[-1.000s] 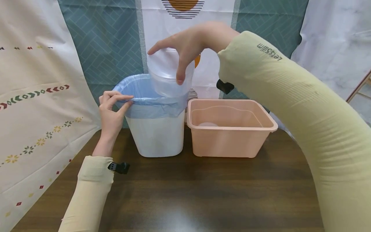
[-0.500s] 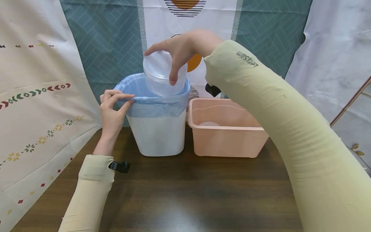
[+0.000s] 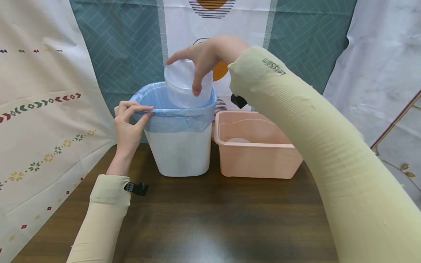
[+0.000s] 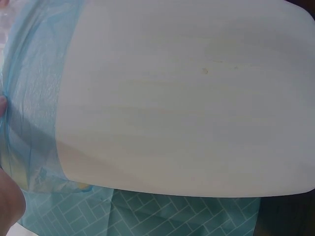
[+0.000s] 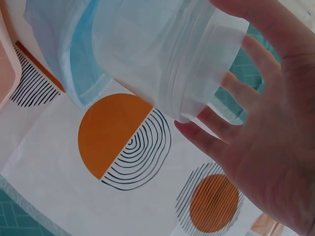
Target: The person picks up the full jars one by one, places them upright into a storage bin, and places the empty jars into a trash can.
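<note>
A white trash bin (image 3: pixel 181 153) stands on the table, lined with a blue bag (image 3: pixel 194 122) folded over its rim. My left hand (image 3: pixel 128 124) pinches the bag at the rim's front left between thumb and fingers. With my right hand (image 3: pixel 210 58) I grip a clear plastic tub (image 3: pixel 184 78) from above, fingers spread around its upper end. The tub's lower part is at the bin's mouth, inside the far right of the rim. In the right wrist view the tub (image 5: pixel 142 44) shows a ridged band near the fingertips. The bin's inside is mostly hidden.
A peach plastic basin (image 3: pixel 256 160) sits right of the bin, partly covered by my right sleeve. A pale round thing (image 3: pixel 238 140) lies in it. Patterned cloths (image 3: pixel 131 44) hang behind and to the left of the dark wooden table (image 3: pixel 197 215).
My right hand has moved left and slightly down with the tub, mostly in the earlier half second. My left hand has stayed on the bag's rim.
</note>
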The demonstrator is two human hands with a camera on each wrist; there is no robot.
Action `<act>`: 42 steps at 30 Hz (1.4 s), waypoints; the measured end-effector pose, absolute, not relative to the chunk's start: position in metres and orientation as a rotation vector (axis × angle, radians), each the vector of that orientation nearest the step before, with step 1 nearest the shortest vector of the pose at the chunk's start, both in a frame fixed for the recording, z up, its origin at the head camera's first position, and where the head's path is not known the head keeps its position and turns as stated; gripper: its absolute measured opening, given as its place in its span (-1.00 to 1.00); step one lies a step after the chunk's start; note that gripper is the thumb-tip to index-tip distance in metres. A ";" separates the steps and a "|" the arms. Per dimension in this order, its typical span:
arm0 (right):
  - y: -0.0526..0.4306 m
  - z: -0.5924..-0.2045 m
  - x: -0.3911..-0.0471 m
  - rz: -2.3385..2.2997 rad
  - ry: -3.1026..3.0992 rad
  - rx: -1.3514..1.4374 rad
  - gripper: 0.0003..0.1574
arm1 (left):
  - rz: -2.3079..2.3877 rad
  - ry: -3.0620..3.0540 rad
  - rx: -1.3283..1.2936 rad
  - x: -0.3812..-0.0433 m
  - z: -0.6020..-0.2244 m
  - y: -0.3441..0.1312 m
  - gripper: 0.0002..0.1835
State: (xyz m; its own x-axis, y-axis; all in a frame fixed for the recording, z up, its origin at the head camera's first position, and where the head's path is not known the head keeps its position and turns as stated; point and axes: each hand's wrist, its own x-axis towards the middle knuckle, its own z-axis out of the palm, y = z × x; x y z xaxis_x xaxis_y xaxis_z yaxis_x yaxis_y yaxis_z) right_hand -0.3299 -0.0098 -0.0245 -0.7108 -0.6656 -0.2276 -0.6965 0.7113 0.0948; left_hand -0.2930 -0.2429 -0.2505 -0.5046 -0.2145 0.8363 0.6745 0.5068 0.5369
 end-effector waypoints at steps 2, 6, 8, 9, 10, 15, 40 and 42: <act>-0.011 -0.025 -0.331 0.264 2.726 -1.094 0.37 | -1.157 -1.785 -0.382 -0.293 -0.250 -0.243 -0.84; -0.012 -0.027 -0.335 0.244 2.702 -1.083 0.38 | -1.159 -1.787 -0.383 -0.293 -0.250 -0.243 -0.84; -0.012 -0.029 -0.336 0.226 2.695 -1.075 0.39 | -1.160 -1.787 -0.383 -0.293 -0.250 -0.243 -0.84; -0.011 -0.030 -0.337 0.217 2.693 -1.068 0.40 | -1.163 -1.785 -0.382 -0.293 -0.250 -0.243 -0.84; -0.011 -0.030 -0.338 0.211 2.691 -1.058 0.40 | -1.164 -1.784 -0.381 -0.293 -0.250 -0.242 -0.84; -0.011 -0.034 -0.341 0.170 2.681 -0.999 0.41 | -1.169 -1.778 -0.387 -0.292 -0.248 -0.241 -0.85; -0.012 -0.048 -0.354 0.159 2.622 -0.956 0.34 | -1.169 -1.781 -0.389 -0.296 -0.252 -0.245 -0.84; -0.012 -0.049 -0.355 0.169 2.610 -0.975 0.33 | -1.170 -1.781 -0.390 -0.296 -0.252 -0.245 -0.84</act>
